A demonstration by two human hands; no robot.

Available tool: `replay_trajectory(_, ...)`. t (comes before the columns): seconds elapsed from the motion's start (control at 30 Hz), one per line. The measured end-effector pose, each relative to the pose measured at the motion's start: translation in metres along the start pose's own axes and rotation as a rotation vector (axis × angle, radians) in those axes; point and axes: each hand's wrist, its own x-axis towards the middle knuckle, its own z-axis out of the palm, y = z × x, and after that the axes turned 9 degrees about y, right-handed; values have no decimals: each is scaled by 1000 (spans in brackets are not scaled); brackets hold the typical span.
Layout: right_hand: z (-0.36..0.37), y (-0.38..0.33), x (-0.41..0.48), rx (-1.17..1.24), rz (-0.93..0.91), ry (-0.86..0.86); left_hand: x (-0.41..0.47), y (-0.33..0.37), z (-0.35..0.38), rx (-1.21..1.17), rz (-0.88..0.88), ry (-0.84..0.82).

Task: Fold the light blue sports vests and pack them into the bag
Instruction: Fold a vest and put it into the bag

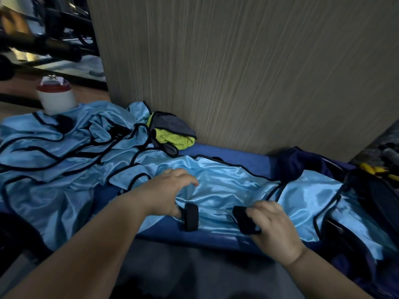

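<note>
Dim, bluish light; sheen on the satin vests (226,182), blurred, bowed upper-left edges

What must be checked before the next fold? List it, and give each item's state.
1. Vest spread flat: not ok, wrinkled.
2. Right hand pinching right strap: ok.
3. Left hand gripping left strap: cannot tell; only the thumb is near it.
4. Vest clear of unfolded pile: cannot tell, edges overlap.
5. Dark bag open: cannot tell.
</note>
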Motion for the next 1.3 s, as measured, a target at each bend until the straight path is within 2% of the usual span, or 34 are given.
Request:
replay_trajectory(0.1,1,-5,-10,22,-19,-34,-3,5,4,44,67,29)
replay_trajectory(0.2,1,-8,-14,22,-16,-65,-7,5,8,-31,66,-1)
replay_trajectory(0.43,-5,-13,-17,46,-13,-8,-9,7,2,-139,86,-9)
replay_trajectory(0.6,-7,-14,-22,11,-20,-25,-14,11,-1,-151,48,-136)
replay_trajectory(0.7,-5,-15,-25,-33,53,10,-14,13,-1,-148,-11,-221)
replay_trajectory(0.83,-9,-15,-16,-119,269,40,-13,7,2,-258,-62,-181)
replay_trajectory(0.9,-11,-10,-8,-136,302,23,-13,9,1,-315,-69,-174)
replay_trajectory(1.13,-16,-2,-19,-16,102,-194,-13,21,-1,-138,-38,-192)
replay_trajectory(1.3,-21,-7,-43,25,24,-113,-17,26,-1,-47,-48,-259)
